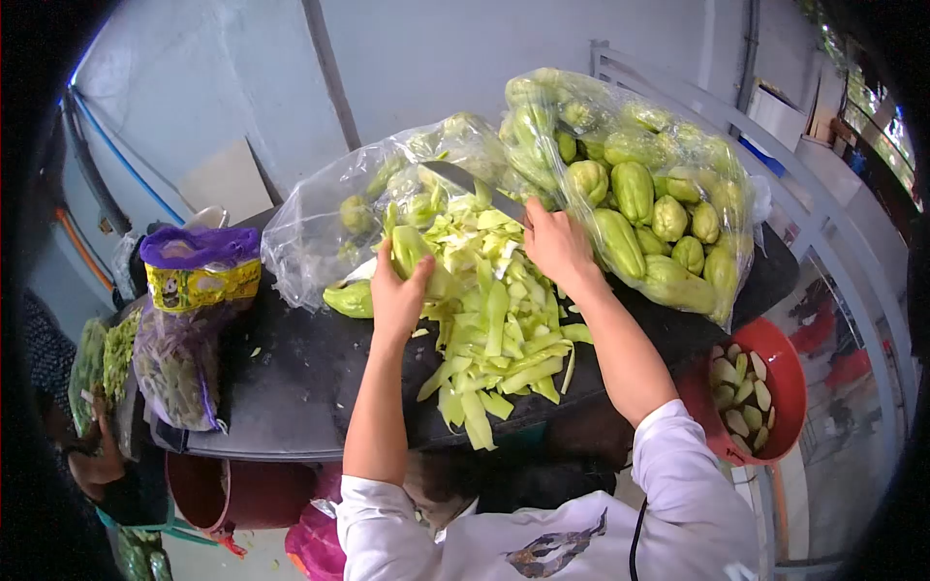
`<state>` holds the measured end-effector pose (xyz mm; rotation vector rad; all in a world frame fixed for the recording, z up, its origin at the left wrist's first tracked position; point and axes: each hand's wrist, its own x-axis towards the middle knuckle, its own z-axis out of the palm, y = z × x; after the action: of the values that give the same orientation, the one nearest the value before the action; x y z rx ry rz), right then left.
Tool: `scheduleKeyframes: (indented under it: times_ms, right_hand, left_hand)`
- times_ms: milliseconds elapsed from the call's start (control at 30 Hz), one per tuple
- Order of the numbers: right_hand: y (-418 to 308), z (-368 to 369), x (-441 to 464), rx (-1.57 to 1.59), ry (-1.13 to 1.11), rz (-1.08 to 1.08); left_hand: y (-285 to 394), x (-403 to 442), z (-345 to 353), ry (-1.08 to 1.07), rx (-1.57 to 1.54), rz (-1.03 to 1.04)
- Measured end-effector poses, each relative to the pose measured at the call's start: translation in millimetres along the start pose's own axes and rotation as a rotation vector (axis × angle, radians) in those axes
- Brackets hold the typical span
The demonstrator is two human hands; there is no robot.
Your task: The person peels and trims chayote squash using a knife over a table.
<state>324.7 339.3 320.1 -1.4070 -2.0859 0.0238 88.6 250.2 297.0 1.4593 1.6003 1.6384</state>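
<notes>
Inside the left hand (397,293), fingers curled around it, sits a chayote (411,246) — probably firm, slippery, best cupped by its sides; the right hand (562,247) wraps its fingers around a knife (453,175).

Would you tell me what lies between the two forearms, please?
The head view shows a heap of pale green peelings between them, on the black table.

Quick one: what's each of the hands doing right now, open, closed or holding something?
Left hand: closed around a green vegetable.
Right hand: closed on the handle of a knife.
</notes>
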Motion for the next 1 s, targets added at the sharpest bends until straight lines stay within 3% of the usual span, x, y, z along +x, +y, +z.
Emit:
scheduleKeyframes:
  times_ms: [33,100,133,300,367,433,533,733,933,1000]
  right_hand:
    - [-1,2,-1,0.014,-0.009,0.002]
    - [-1,2,-2,0.059,-0.008,-0.003]
    - [1,3,-1,0.097,-0.006,-0.009]
    - [9,12,-2,0.097,0.084,-0.012]
    - [8,11,-2,0.147,0.101,-0.026]
    - [8,11,-6,0.182,0.083,-0.062]
    - [3,10,-17,0.237,0.072,-0.033]
    - [13,4,-38,0.242,0.100,-0.044]
    - [29,9,-42,0.231,0.154,-0.028]
    - [28,8,-37,0.286,0.129,-0.038]
  left_hand:
    - [-5,1,-2,-0.001,0.009,-0.003]
    - [-8,4,1,0.096,0.447,0.234]
    - [-4,1,2,0.104,0.569,0.258]
    - [6,4,11,0.023,0.654,0.170]
    - [19,4,19,0.103,0.843,0.631]
    - [30,-1,32,-0.040,0.937,0.724]
    - [21,-10,47,-0.094,1.055,0.699]
    - [14,14,38,0.039,1.180,0.464]
    - [17,51,-7,0.087,1.016,0.219]
    - [0,60,-18,-0.029,0.910,0.131]
